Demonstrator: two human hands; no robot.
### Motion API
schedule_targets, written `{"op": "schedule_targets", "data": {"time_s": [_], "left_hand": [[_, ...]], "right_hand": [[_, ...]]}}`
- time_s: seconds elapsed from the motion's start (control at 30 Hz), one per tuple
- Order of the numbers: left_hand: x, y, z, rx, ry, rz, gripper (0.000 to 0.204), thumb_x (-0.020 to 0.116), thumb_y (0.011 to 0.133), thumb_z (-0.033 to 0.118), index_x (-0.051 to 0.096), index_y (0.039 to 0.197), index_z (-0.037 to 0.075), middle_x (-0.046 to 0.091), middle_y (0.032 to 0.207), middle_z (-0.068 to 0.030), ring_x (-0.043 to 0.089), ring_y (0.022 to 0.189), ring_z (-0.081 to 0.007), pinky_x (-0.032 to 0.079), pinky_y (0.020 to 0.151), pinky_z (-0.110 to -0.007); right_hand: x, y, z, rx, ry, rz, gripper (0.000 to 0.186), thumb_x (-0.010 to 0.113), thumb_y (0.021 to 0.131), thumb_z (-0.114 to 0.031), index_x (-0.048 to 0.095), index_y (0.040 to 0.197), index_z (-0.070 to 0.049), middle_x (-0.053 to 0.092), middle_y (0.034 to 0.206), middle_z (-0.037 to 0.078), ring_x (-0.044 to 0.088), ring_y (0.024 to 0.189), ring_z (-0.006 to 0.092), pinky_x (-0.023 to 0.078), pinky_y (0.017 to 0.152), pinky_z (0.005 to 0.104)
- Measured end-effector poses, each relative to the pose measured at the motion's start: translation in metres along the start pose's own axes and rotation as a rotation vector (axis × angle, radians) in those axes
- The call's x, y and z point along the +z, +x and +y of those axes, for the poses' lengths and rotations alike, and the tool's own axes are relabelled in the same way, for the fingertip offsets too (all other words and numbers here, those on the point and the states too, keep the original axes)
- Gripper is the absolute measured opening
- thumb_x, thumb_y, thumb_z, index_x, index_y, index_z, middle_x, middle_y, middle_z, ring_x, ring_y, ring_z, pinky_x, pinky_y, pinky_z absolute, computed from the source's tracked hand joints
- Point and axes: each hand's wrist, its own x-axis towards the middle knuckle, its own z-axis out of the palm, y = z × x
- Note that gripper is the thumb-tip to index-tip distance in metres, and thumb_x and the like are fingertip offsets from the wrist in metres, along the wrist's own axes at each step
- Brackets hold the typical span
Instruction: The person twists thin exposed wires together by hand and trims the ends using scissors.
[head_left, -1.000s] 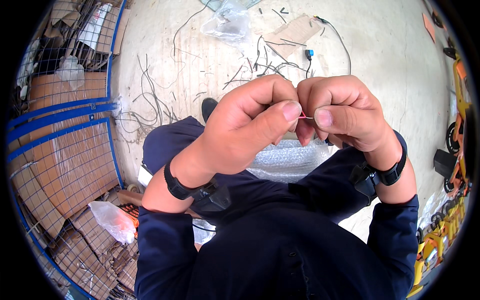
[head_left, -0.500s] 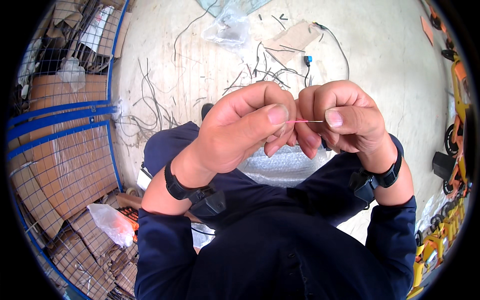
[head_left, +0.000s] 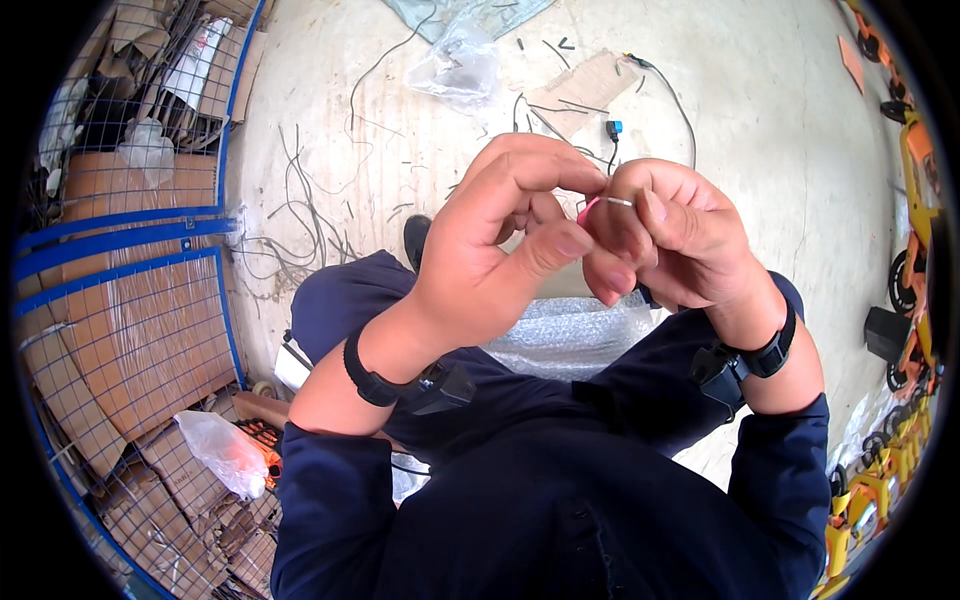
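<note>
While the right hand [head_left: 692, 240] pinches the pale end of a thin wire [head_left: 617, 202] above the floor [head_left: 770, 100], the left hand [head_left: 480, 255] sits beside it, thumb and forefinger parted, fine wire-handling seemingly underway and calling for a careful left pinch.

Right hand [head_left: 695, 235] pinches a thin pink wire [head_left: 591, 208] with a pale end — left hand [head_left: 480, 250] just beside it, thumb and forefinger apart. Bubble wrap [head_left: 570, 330] between the legs. On the floor [head_left: 800, 150]: loose dark cables [head_left: 317, 222], flat cardboard piece [head_left: 585, 95], blue-ended connector [head_left: 614, 128], clear plastic bag [head_left: 455, 65]. Blue mesh cage [head_left: 150, 240] at left — cardboard sheets [head_left: 150, 340] behind the mesh.
</note>
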Motion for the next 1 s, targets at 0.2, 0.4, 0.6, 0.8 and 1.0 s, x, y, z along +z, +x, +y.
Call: {"op": "schedule_targets", "data": {"time_s": [0.2, 0.4, 0.6, 0.8, 1.0], "left_hand": [[0.002, -0.001, -0.008, 0.042, 0.094, 0.073, 0.017, 0.065, 0.087, 0.005, 0.059, 0.102, 0.002, 0.055, 0.101, -0.0064, 0.051, 0.066, -0.0053, 0.042, 0.060, -0.019], [0.001, -0.001, 0.003, -0.160, 0.048, 0.136, 0.007, 0.059, 0.090, 0.005, 0.058, 0.096, 0.001, 0.058, 0.086, -0.0041, 0.052, 0.067, -0.0070, 0.043, 0.061, -0.020], [-0.010, -0.001, 0.004, -0.099, 0.319, 0.024, 0.009, 0.058, 0.092, 0.007, 0.057, 0.097, -0.001, 0.060, 0.084, -0.0035, 0.054, 0.072, -0.0079, 0.044, 0.065, -0.021], [-0.013, 0.001, 0.014, -0.229, 0.288, -0.094, 0.010, 0.057, 0.092, 0.009, 0.059, 0.094, -0.001, 0.061, 0.082, -0.0039, 0.055, 0.074, -0.0091, 0.044, 0.067, -0.023], [-0.018, 0.004, 0.015, -0.176, 0.333, -0.100, 0.011, 0.058, 0.092, 0.011, 0.060, 0.093, 0.001, 0.061, 0.083, -0.0023, 0.055, 0.077, -0.0088, 0.043, 0.070, -0.022]], "right_hand": [[0.000, -0.001, 0.000, 0.049, 0.036, 0.051, 0.032, 0.047, 0.099, -0.027, 0.052, 0.079, -0.002, 0.055, 0.073, 0.008, 0.058, 0.069, 0.0192, 0.048, 0.065, 0.0331], [0.007, 0.002, -0.001, 0.063, -0.444, 0.289, 0.028, 0.049, 0.098, -0.024, 0.057, 0.091, 0.001, 0.057, 0.080, 0.008, 0.058, 0.074, 0.0167, 0.049, 0.065, 0.0304], [-0.001, 0.001, -0.001, -0.141, -0.790, 0.287, 0.022, 0.056, 0.096, -0.022, 0.063, 0.094, -0.001, 0.062, 0.084, 0.002, 0.055, 0.075, 0.0084, 0.048, 0.068, 0.0238], [-0.003, -0.001, -0.009, -0.027, -0.719, 0.206, 0.020, 0.055, 0.096, -0.018, 0.061, 0.094, 0.000, 0.062, 0.085, 0.004, 0.057, 0.077, 0.0091, 0.048, 0.072, 0.0243], [-0.002, -0.002, -0.014, 0.162, -0.322, 0.163, 0.020, 0.053, 0.096, -0.020, 0.057, 0.088, -0.002, 0.057, 0.077, 0.004, 0.061, 0.076, 0.0155, 0.048, 0.068, 0.0261]]}}
